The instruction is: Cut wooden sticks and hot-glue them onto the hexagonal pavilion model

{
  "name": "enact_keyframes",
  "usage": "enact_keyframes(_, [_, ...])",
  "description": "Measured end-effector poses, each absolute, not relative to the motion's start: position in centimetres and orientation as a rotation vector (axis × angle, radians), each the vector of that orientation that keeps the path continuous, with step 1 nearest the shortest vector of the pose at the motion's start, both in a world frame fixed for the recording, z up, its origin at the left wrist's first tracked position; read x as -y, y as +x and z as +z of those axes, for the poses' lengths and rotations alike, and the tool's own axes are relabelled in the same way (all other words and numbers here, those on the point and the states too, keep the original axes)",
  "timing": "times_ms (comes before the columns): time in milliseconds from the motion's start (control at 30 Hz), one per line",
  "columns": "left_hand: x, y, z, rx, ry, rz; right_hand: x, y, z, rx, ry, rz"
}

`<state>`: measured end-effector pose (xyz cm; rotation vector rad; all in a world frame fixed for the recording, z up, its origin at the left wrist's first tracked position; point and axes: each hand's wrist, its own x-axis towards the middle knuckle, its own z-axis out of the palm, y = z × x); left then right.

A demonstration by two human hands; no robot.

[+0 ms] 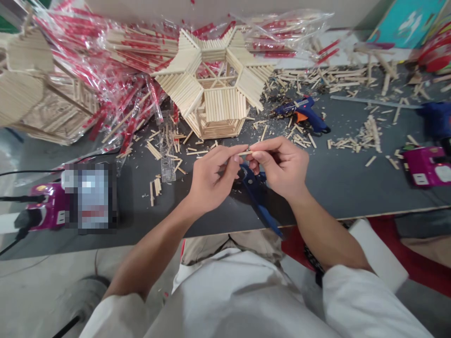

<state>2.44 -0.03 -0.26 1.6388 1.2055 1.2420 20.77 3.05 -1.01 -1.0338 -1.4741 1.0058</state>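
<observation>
Between my two hands, over the table's front half, is a short thin wooden stick (244,153). The fingertips of my left hand (214,173) pinch its left part. My right hand (282,164) has thumb and forefinger closed on the stick's right end. Under my hands lie blue-handled pliers or cutters (262,209), their head partly hidden by my fingers. Just beyond stands a star-shaped structure of glued wooden sticks (225,103), with an opening in its middle. A clear plastic ruler (168,150) lies left of my left hand.
A blue glue gun (305,112) lies among stick scraps (366,136). Another stick structure (42,89) stands far left, by red-and-clear wrapped stick bundles (141,47). Purple power strips (47,202) sit left and right; a pixelated device (93,197) is beside the left one.
</observation>
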Motion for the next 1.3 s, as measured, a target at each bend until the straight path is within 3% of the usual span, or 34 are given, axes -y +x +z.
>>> enact_keyframes(300, [0.0,2.6,-0.8,-1.147,1.553,1.274,-3.2,20.8,-0.8,1.439,-0.835,1.066])
enact_keyframes(567, [0.3,2.7,-0.5,-1.119,1.559,1.213,-4.3,21.2,-1.3,1.253,-0.825,1.438])
enact_keyframes(700, [0.0,2.2,-0.5,-1.087,1.671,1.124,-4.7,21.2,-1.0,1.179,-0.805,1.592])
enact_keyframes(867, [-1.3,0.5,-0.7,-1.2,2.016,1.276,-4.5,21.4,-1.0,1.217,-0.71,1.806])
enact_keyframes(1000, [-2.0,-0.4,-1.2,-0.999,2.365,1.246,-4.4,21.5,-1.3,1.234,-0.664,1.935])
enact_keyframes(1300, [-1.8,-0.4,-1.7,-0.934,2.456,1.33,-4.2,21.0,-1.6,1.038,-0.739,2.121])
